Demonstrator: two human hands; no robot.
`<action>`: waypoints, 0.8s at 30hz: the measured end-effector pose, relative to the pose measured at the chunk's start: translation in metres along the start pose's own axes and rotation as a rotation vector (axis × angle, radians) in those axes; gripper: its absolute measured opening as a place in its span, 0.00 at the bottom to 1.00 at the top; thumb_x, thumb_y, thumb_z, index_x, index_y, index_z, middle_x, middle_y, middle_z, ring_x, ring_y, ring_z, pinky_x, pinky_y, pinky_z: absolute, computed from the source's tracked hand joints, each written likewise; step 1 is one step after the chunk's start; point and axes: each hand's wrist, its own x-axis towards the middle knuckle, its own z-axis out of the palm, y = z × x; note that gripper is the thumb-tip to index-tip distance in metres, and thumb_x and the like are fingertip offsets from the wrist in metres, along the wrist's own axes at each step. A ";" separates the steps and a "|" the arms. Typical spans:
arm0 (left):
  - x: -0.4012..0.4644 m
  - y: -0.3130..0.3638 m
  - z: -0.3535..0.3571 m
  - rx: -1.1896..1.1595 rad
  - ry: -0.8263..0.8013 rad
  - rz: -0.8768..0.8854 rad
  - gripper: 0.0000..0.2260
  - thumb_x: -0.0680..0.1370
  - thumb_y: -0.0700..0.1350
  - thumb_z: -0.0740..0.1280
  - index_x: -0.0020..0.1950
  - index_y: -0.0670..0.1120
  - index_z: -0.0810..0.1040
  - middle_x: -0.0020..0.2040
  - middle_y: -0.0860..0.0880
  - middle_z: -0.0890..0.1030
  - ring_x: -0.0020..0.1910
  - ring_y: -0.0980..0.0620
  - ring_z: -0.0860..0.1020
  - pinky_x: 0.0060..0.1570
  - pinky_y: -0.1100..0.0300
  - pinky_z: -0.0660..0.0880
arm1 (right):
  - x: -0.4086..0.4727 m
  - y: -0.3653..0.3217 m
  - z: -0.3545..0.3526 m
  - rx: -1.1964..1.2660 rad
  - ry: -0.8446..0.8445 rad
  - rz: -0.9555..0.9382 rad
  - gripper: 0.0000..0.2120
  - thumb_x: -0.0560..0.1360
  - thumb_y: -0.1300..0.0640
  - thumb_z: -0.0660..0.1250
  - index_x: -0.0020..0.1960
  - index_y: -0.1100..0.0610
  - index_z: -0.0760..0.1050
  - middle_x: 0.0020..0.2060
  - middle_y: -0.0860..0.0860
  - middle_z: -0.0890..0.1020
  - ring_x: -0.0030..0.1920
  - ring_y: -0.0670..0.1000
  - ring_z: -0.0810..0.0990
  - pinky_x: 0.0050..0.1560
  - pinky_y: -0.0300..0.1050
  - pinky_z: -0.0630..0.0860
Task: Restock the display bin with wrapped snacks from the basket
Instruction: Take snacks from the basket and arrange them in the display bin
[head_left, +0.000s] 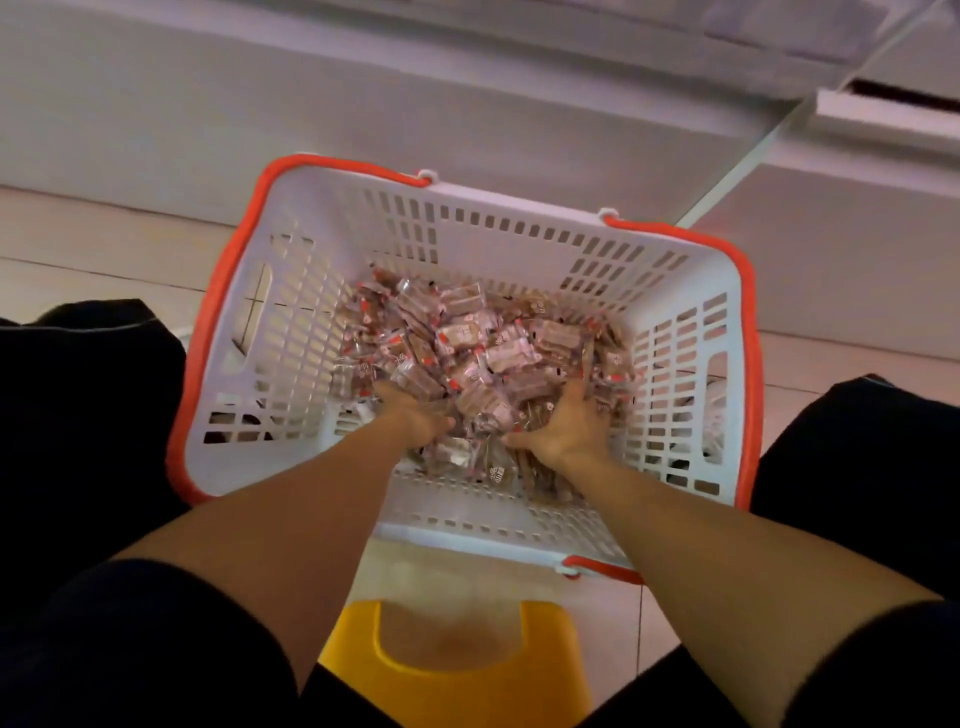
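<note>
A white slotted plastic basket (519, 228) with an orange rim and handles stands on the floor in front of me. Its bottom holds a heap of small clear-wrapped brown snacks (483, 338) with red and white print. Both my hands are down inside the basket at the near edge of the heap. My left hand (415, 415) and my right hand (566, 421) face each other with fingers dug into the snacks, cupping a clump of packets between them. The fingertips are buried under wrappers. No display bin is visible in this view.
A yellow plastic stool (457, 670) sits between my knees at the bottom. Dark-clothed legs flank the basket left and right. A white cabinet base (363, 93) runs along the back, above a pale tiled floor (104, 249).
</note>
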 end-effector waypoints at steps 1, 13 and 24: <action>0.000 0.000 0.003 -0.041 -0.044 -0.014 0.36 0.74 0.48 0.75 0.76 0.40 0.62 0.71 0.36 0.70 0.69 0.36 0.70 0.69 0.44 0.68 | 0.002 -0.001 0.003 0.037 0.010 -0.010 0.60 0.58 0.38 0.82 0.76 0.54 0.49 0.72 0.60 0.66 0.71 0.65 0.66 0.66 0.59 0.72; -0.019 0.014 -0.001 0.283 0.009 0.171 0.16 0.80 0.50 0.64 0.65 0.45 0.78 0.63 0.43 0.79 0.64 0.43 0.75 0.67 0.43 0.70 | 0.001 -0.007 0.000 0.165 0.037 -0.118 0.31 0.70 0.58 0.78 0.68 0.53 0.67 0.49 0.56 0.81 0.48 0.58 0.81 0.52 0.52 0.80; -0.042 0.007 0.010 0.967 -0.220 0.394 0.21 0.78 0.39 0.68 0.71 0.41 0.72 0.70 0.43 0.73 0.66 0.44 0.74 0.66 0.54 0.71 | -0.007 0.004 -0.003 0.209 -0.122 -0.055 0.37 0.75 0.52 0.73 0.78 0.58 0.59 0.73 0.58 0.69 0.71 0.61 0.69 0.69 0.51 0.67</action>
